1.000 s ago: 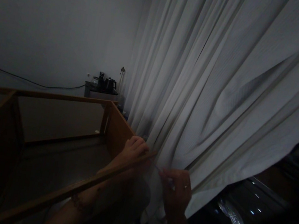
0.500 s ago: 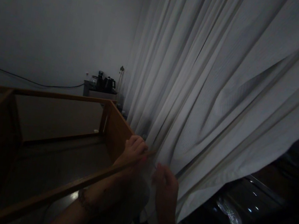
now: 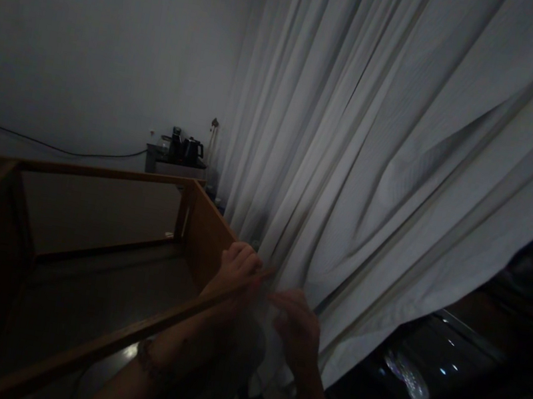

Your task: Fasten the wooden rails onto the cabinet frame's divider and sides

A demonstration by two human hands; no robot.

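A brown wooden furniture frame (image 3: 123, 335), with rails and side panels, stretches across the lower left. My left hand (image 3: 238, 266) is closed over its near right corner, the forearm passing under the front rail. Just right of that corner is my right hand (image 3: 295, 322), its fingers drawn together and pointing at the rail's end. Blur and dim light hide what, if anything, sits between those fingers. A small reddish spot shows at the rail's end by my left hand; I cannot tell what it is.
A white curtain (image 3: 342, 171) hangs close on the right. Behind the frame, a small cabinet (image 3: 177, 170) bears a black kettle (image 3: 192, 149) and other items. A black cable (image 3: 52, 144) runs along the wall. Dark glass (image 3: 443, 362) shows at lower right.
My right hand has turned, its fingers now reaching further left toward the rail's end. My left hand keeps its hold on the corner. The view has shifted slightly.
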